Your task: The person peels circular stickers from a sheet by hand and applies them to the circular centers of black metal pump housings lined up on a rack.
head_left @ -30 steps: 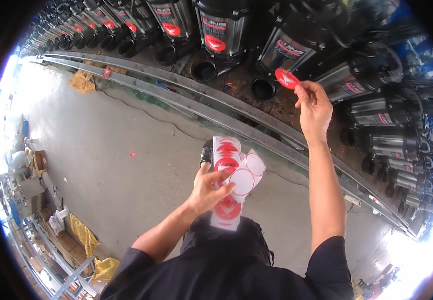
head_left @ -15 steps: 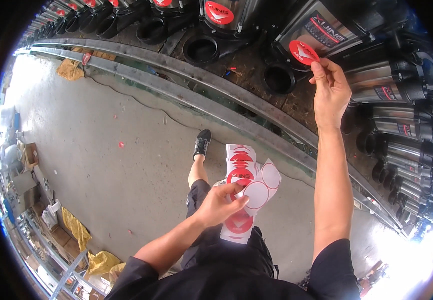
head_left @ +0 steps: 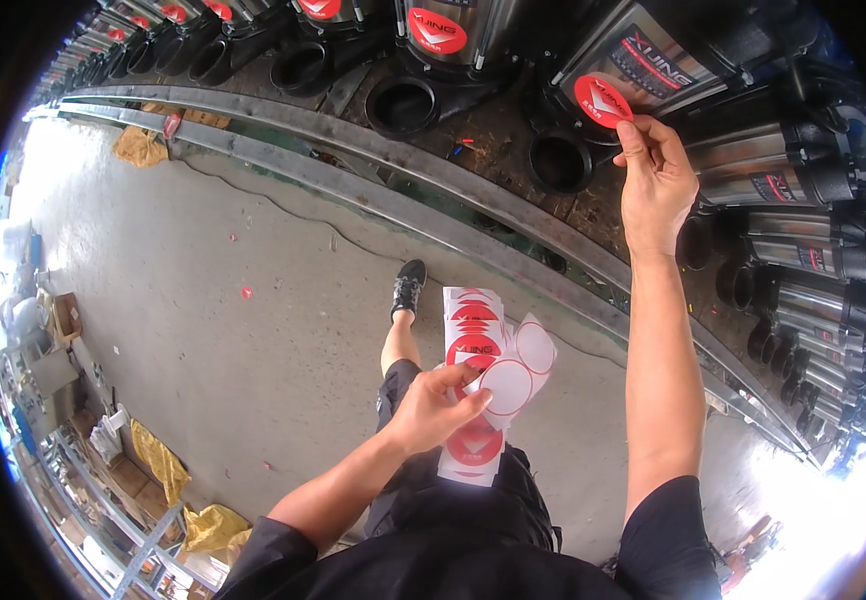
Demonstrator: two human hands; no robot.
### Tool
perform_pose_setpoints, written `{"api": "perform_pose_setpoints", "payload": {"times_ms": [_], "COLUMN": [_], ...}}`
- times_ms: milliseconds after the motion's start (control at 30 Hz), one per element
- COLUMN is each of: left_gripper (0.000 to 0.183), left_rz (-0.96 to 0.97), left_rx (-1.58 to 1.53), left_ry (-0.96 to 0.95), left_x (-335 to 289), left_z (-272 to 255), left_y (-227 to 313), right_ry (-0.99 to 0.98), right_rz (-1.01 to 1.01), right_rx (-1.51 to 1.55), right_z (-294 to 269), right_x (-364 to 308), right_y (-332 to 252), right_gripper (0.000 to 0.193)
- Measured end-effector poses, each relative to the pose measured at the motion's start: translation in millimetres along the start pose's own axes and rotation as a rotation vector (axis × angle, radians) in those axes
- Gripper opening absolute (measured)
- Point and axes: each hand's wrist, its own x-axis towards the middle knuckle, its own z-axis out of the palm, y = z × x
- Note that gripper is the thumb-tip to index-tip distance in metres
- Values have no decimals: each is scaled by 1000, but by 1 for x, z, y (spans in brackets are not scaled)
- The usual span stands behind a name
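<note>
A round red sticker (head_left: 601,100) with a white check-like mark is pinched at its lower right edge by my right hand (head_left: 659,180). It lies over the lower part of a steel-and-black pump (head_left: 643,60); whether its whole face touches the metal I cannot tell. In front of my body, my left hand (head_left: 441,405) grips a stack of sticker sheets (head_left: 474,440) between thumb and fingers. These sheets carry red round stickers. A piece of white backing (head_left: 506,388) with bare circles hangs over the stack's right side.
More pumps stand in a row along the bench, to the left (head_left: 437,40) and right (head_left: 753,170), their black round outlets facing the edge. A metal rail (head_left: 373,135) borders the bench. Yellow sacks (head_left: 208,525) and a shelf frame (head_left: 138,560) are at the lower left.
The sticker has moved slightly left and up against the pump, with my right hand following. The left hand and its sheets have shifted a little left.
</note>
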Motion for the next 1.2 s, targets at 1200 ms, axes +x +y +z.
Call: {"api": "perform_pose_setpoints", "payload": {"times_ms": [1200], "left_gripper": [14], "left_rz": [159], "left_rx": [19], "left_ry": [76], "left_x": [-5], "left_z": [-4], "left_y": [58], "right_ry": [-190], "right_rz": [765], "right_rx": [239], "right_z": [-75], "right_x": [-154], "right_y": [-77], "right_gripper": [36]}}
